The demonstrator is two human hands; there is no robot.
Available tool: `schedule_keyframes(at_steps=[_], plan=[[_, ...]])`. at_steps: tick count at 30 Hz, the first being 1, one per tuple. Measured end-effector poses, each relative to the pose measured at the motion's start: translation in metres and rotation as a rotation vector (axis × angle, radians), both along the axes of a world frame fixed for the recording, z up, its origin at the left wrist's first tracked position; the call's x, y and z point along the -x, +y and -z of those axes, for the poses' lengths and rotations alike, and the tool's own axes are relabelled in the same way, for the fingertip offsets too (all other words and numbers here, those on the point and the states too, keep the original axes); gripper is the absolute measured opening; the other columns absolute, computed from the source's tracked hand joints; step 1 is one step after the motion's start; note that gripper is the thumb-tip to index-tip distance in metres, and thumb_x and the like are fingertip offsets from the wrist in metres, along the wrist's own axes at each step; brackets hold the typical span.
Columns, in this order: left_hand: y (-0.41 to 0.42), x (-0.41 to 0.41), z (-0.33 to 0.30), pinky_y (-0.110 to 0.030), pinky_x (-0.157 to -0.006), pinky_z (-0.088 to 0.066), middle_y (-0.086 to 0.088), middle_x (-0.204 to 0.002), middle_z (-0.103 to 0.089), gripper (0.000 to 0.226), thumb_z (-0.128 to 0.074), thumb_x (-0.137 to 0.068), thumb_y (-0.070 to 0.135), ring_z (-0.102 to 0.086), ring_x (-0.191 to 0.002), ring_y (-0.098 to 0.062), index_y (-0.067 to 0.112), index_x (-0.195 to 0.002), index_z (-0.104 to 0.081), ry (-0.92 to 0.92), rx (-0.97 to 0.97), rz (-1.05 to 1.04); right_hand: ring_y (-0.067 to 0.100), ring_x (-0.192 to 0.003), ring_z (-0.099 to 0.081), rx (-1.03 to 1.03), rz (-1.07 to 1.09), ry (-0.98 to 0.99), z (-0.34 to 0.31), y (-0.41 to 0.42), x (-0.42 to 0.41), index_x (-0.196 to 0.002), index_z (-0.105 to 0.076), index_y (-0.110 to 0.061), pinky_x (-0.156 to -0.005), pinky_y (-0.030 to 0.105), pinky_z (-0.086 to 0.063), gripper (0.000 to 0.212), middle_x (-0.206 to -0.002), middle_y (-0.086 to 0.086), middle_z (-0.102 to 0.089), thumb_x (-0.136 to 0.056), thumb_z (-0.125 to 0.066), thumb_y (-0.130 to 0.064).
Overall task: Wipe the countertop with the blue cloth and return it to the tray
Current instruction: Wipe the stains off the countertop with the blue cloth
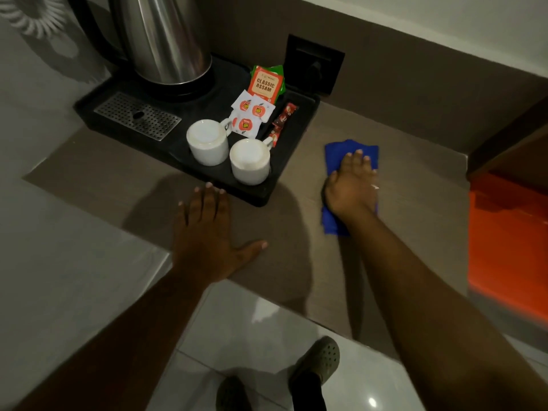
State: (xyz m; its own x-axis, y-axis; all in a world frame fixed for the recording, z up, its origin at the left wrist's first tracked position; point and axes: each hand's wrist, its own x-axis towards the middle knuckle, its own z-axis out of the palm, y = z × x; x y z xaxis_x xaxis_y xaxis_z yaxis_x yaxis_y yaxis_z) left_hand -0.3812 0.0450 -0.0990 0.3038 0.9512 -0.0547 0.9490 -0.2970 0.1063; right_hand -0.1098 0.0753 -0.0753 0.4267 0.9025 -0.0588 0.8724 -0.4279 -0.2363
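A blue cloth lies flat on the brown countertop, just right of the black tray. My right hand presses palm-down on the cloth, fingers stretched over it, so its middle is hidden. My left hand rests flat on the countertop with fingers spread, its fingertips close to the tray's front edge, holding nothing.
The tray carries a steel kettle, a metal drip grate, two upturned white cups, tea packets and sachets. A black wall socket sits behind. An orange panel is at right. Tiled floor and my shoes show below.
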Motion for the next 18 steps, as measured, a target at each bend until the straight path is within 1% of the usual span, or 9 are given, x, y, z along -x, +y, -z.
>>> schedule_keyframes(at_steps=[2, 4, 6, 7, 9, 11, 15, 16, 18], plan=[[0.000, 0.000, -0.001, -0.061, -0.118, -0.016, -0.023, -0.163, -0.016, 0.132, -0.012, -0.062, 0.101, -0.017, -0.149, -0.040, 0.005, -0.153, -0.016, 0.009, 0.008, -0.009, 0.029, -0.147, -0.009, -0.032, -0.131, 0.001, 0.005, -0.015, 0.036, -0.149, -0.016, -0.008, -0.120, 0.046, -0.007, 0.058, -0.160, 0.014, -0.012, -0.098, -0.028, -0.033], [-0.001, -0.001, -0.003, -0.060, -0.119, -0.014, -0.023, -0.163, -0.013, 0.135, -0.011, -0.060, 0.101, -0.014, -0.150, -0.040, 0.005, -0.153, -0.013, 0.016, 0.025, -0.013, 0.025, -0.147, -0.010, -0.031, -0.292, 0.003, 0.006, -0.046, 0.047, -0.149, -0.018, -0.012, -0.119, 0.043, -0.006, 0.058, -0.160, 0.011, -0.015, -0.098, -0.030, -0.036], [-0.002, -0.001, -0.004, -0.059, -0.120, -0.014, -0.024, -0.163, -0.012, 0.137, -0.012, -0.059, 0.102, -0.013, -0.151, -0.039, 0.003, -0.154, -0.012, 0.002, 0.033, -0.024, 0.021, -0.147, -0.011, -0.014, -0.405, -0.006, 0.005, -0.078, 0.026, -0.149, -0.019, -0.016, -0.118, 0.039, -0.005, 0.058, -0.160, 0.006, -0.016, -0.098, -0.028, -0.041], [-0.002, 0.000, -0.004, -0.059, -0.120, -0.014, -0.024, -0.163, -0.012, 0.137, -0.013, -0.059, 0.102, -0.013, -0.151, -0.040, 0.002, -0.153, -0.013, -0.010, 0.029, -0.031, 0.020, -0.147, -0.011, -0.012, -0.419, 0.001, 0.005, -0.090, 0.010, -0.149, -0.019, -0.017, -0.118, 0.038, -0.004, 0.058, -0.159, 0.005, -0.017, -0.097, -0.027, -0.043], [-0.006, 0.000, -0.004, -0.059, -0.120, -0.013, -0.026, -0.163, -0.013, 0.137, -0.016, -0.060, 0.101, -0.012, -0.151, -0.040, 0.001, -0.153, -0.015, -0.037, 0.025, -0.059, 0.022, -0.147, -0.012, -0.009, -0.357, 0.008, 0.002, -0.101, -0.024, -0.149, -0.021, -0.015, -0.117, 0.038, -0.004, 0.059, -0.159, 0.008, -0.019, -0.097, -0.026, -0.042], [-0.007, 0.001, -0.004, -0.059, -0.120, -0.013, -0.026, -0.163, -0.012, 0.137, -0.017, -0.059, 0.102, -0.012, -0.150, -0.041, 0.001, -0.153, -0.016, -0.052, 0.016, -0.084, 0.027, -0.147, -0.012, -0.009, -0.205, -0.017, 0.000, -0.093, -0.044, -0.149, -0.020, -0.010, -0.118, 0.041, -0.005, 0.057, -0.159, 0.012, -0.017, -0.098, -0.027, -0.037], [-0.004, 0.000, -0.001, -0.064, -0.119, -0.012, -0.026, -0.162, -0.012, 0.140, -0.012, -0.056, 0.104, -0.010, -0.149, -0.043, 0.003, -0.153, -0.016, -0.035, 0.014, -0.091, 0.034, -0.146, -0.009, 0.049, 0.119, -0.067, 0.000, -0.047, -0.013, -0.149, -0.015, -0.003, -0.119, 0.050, -0.010, 0.060, -0.159, 0.018, -0.011, -0.098, -0.026, -0.033], [-0.003, 0.000, -0.001, -0.066, -0.118, -0.010, -0.026, -0.163, -0.010, 0.141, -0.011, -0.054, 0.104, -0.007, -0.150, -0.044, 0.004, -0.153, -0.014, -0.028, 0.026, -0.097, 0.034, -0.146, -0.008, 0.060, 0.128, -0.056, -0.001, -0.038, 0.004, -0.149, -0.013, -0.003, -0.119, 0.050, -0.009, 0.061, -0.160, 0.018, -0.009, -0.097, -0.026, -0.033], [-0.002, -0.001, 0.001, -0.069, -0.117, -0.005, -0.024, -0.163, -0.006, 0.143, -0.010, -0.051, 0.105, -0.003, -0.150, -0.045, 0.005, -0.153, -0.010, -0.021, 0.038, -0.115, 0.032, -0.147, -0.006, 0.039, 0.023, -0.039, 0.001, -0.032, 0.038, -0.150, -0.011, -0.005, -0.120, 0.048, -0.007, 0.061, -0.160, 0.016, -0.007, -0.098, -0.027, -0.033]])
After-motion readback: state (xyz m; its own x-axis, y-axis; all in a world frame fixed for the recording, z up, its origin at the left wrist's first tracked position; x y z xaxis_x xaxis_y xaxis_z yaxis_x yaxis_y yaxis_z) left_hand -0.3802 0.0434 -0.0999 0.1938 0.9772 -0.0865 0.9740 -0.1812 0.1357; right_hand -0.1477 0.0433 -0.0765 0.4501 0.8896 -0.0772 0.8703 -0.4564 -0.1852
